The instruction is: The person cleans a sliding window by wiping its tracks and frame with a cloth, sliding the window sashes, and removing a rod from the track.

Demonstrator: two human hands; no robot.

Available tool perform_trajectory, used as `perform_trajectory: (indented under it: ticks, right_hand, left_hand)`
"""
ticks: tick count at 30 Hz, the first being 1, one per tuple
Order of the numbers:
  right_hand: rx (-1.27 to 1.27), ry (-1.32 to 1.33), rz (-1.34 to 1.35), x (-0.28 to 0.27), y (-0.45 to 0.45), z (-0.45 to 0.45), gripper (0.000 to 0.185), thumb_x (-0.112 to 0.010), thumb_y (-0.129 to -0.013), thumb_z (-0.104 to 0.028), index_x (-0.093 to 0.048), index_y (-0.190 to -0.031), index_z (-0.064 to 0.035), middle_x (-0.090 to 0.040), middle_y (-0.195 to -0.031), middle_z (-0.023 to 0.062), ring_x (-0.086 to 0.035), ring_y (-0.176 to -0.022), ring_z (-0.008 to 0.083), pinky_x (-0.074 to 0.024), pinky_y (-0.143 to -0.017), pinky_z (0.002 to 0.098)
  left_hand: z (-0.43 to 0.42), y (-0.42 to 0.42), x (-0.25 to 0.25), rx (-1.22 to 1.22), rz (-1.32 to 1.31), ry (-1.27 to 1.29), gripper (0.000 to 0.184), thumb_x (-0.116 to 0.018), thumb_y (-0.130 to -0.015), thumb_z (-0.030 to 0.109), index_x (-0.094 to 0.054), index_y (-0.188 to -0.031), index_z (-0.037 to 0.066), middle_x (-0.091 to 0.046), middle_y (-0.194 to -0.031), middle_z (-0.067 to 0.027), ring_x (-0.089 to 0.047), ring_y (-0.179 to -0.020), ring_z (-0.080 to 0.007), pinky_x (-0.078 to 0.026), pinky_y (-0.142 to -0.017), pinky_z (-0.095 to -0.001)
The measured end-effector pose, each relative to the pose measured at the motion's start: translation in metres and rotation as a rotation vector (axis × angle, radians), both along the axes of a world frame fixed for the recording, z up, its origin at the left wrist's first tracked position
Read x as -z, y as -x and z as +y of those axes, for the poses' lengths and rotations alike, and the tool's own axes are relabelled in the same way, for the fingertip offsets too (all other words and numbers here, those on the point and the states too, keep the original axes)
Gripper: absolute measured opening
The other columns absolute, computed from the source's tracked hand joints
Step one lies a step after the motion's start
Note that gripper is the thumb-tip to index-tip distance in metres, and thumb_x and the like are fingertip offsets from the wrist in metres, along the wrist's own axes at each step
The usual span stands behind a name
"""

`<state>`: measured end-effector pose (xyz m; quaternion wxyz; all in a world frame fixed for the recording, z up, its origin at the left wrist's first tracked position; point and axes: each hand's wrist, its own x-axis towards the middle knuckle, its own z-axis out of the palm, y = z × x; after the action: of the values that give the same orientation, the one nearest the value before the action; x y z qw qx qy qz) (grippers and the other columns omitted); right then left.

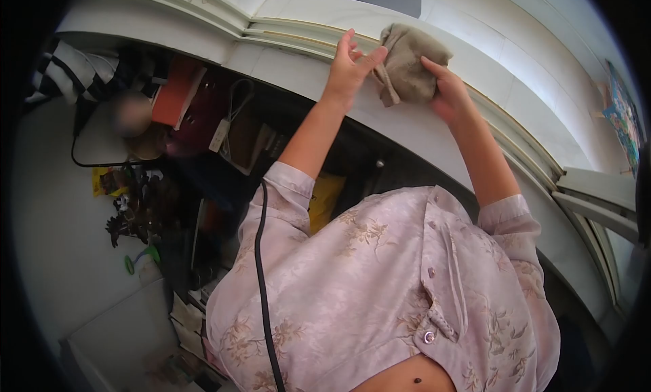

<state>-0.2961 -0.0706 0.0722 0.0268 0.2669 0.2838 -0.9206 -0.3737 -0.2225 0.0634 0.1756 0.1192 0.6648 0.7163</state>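
Observation:
A bunched greyish-tan cloth [410,63] is held up over the pale sill and window track, with a narrow strip or corner hanging down on its left side. My right hand [451,93] grips it from the right, thumb on top and the other fingers mostly hidden behind it. On the cloth's left is my left hand [350,70], its fingers spread and pointing up. The left thumb reaches to the cloth's edge; whether it presses on the fabric I cannot tell.
Window tracks [312,36] run along the pale sill [285,70]. Below at left are an orange box [178,90], a white power strip with its cord [219,135] and a yellow bag [327,199]. A black cable [263,277] hangs down over my shirt. A window frame [597,195] stands right.

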Motion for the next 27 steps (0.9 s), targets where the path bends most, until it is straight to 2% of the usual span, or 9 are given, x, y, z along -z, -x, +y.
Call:
perform_trajectory:
  ticks: [3, 5, 8, 11, 12, 16, 19, 22, 27]
  right_hand:
    - [-0.053, 0.002, 0.032, 0.007, 0.009, -0.011, 0.037, -0.046, -0.085, -0.019, -0.038, -0.116, 0.0007, -0.044, -0.116, 0.0126, -0.047, -0.104, 0.0239, -0.0401, -0.088, 0.0395]
    - [-0.107, 0.017, 0.094, 0.004, 0.019, -0.022, 0.040, -0.046, -0.085, -0.022, -0.037, -0.117, -0.0003, -0.043, -0.118, 0.0116, -0.047, -0.103, 0.0234, -0.0406, -0.087, 0.0384]
    - [-0.318, 0.131, 0.203, -0.015, 0.028, -0.035, 0.045, -0.047, -0.085, -0.028, -0.035, -0.120, -0.0032, -0.044, -0.117, 0.0096, -0.048, -0.102, 0.0218, -0.0399, -0.084, 0.0343]
    - [-0.383, -0.071, 0.221, -0.026, 0.034, -0.044, 0.046, -0.046, -0.085, -0.030, -0.038, -0.122, -0.0045, -0.047, -0.116, 0.0089, -0.047, -0.106, 0.0206, -0.0362, -0.088, 0.0307]
    - [-0.397, -0.434, 0.312, -0.024, 0.032, -0.039, 0.046, -0.047, -0.085, -0.030, -0.040, -0.121, -0.0038, -0.047, -0.117, 0.0094, -0.047, -0.105, 0.0201, -0.0364, -0.088, 0.0305]
    - [-0.185, -1.060, 0.321, 0.000, 0.004, 0.003, 0.033, -0.050, -0.083, -0.018, -0.050, -0.113, -0.0017, -0.053, -0.109, 0.0104, -0.051, -0.099, 0.0179, -0.0386, -0.086, 0.0285]
    - [-0.048, -1.602, 0.214, 0.019, -0.030, 0.054, 0.028, -0.051, -0.083, -0.013, -0.053, -0.109, -0.0034, -0.056, -0.107, 0.0093, -0.053, -0.098, 0.0180, -0.0401, -0.084, 0.0274]
    - [-0.105, -1.895, -0.087, 0.027, -0.069, 0.093, 0.025, -0.049, -0.084, -0.013, -0.054, -0.107, -0.0038, -0.057, -0.104, 0.0107, -0.054, -0.096, 0.0189, -0.0410, -0.082, 0.0284]
    - [-0.078, -1.865, -0.181, 0.041, -0.104, 0.119, 0.024, -0.047, -0.085, -0.014, -0.054, -0.106, -0.0036, -0.056, -0.104, 0.0111, -0.053, -0.096, 0.0216, -0.0410, -0.081, 0.0297]
  left_hand:
    - [-0.003, 0.001, 0.005, -0.150, 0.477, 0.275, 0.068, -0.067, -0.069, 0.038, -0.041, -0.116, -0.003, -0.043, -0.114, -0.0159, -0.043, -0.101, -0.0203, -0.038, -0.081, -0.0305]
    - [-0.001, -0.005, 0.004, 0.117, 0.302, 0.165, 0.053, -0.064, -0.073, 0.028, -0.043, -0.114, -0.001, -0.047, -0.110, -0.0144, -0.048, -0.096, -0.0187, -0.040, -0.079, -0.0288]
    - [-0.008, 0.005, 0.006, 0.018, -0.053, -0.049, 0.035, -0.058, -0.078, 0.015, -0.049, -0.107, -0.001, -0.054, -0.099, -0.0105, -0.052, -0.086, -0.0153, -0.043, -0.074, -0.0253]
    - [-0.034, 0.041, 0.008, -0.085, -0.091, -0.062, 0.023, -0.051, -0.079, 0.004, -0.053, -0.101, -0.001, -0.057, -0.091, -0.0069, -0.054, -0.080, -0.0122, -0.044, -0.070, -0.0232]
    - [-0.043, 0.058, 0.003, -0.209, -0.007, -0.053, 0.021, -0.051, -0.078, 0.004, -0.056, -0.099, 0.000, -0.057, -0.088, -0.0061, -0.054, -0.079, -0.0118, -0.043, -0.070, -0.0237]
    - [-0.102, 0.141, -0.043, -0.574, 0.778, 0.760, 0.030, -0.053, -0.075, 0.017, -0.055, -0.099, 0.000, -0.057, -0.097, -0.0177, -0.055, -0.085, -0.0303, -0.044, -0.073, -0.0333]
    - [-0.132, 0.202, -0.038, -0.356, 1.125, 1.485, 0.034, -0.045, -0.079, 0.027, -0.055, -0.103, 0.005, -0.056, -0.103, -0.0115, -0.051, -0.097, -0.0255, -0.032, -0.087, -0.0411]
    - [-0.143, 0.244, 0.012, 0.054, 0.851, 2.071, 0.041, -0.036, -0.080, 0.034, -0.059, -0.101, 0.008, -0.055, -0.107, -0.0115, -0.045, -0.105, -0.0241, -0.021, -0.092, -0.0423]
    - [-0.118, 0.251, -0.003, 0.187, 0.774, 2.223, 0.049, -0.031, -0.075, 0.039, -0.062, -0.096, 0.007, -0.054, -0.110, -0.0118, -0.046, -0.105, -0.0245, -0.020, -0.092, -0.0414]
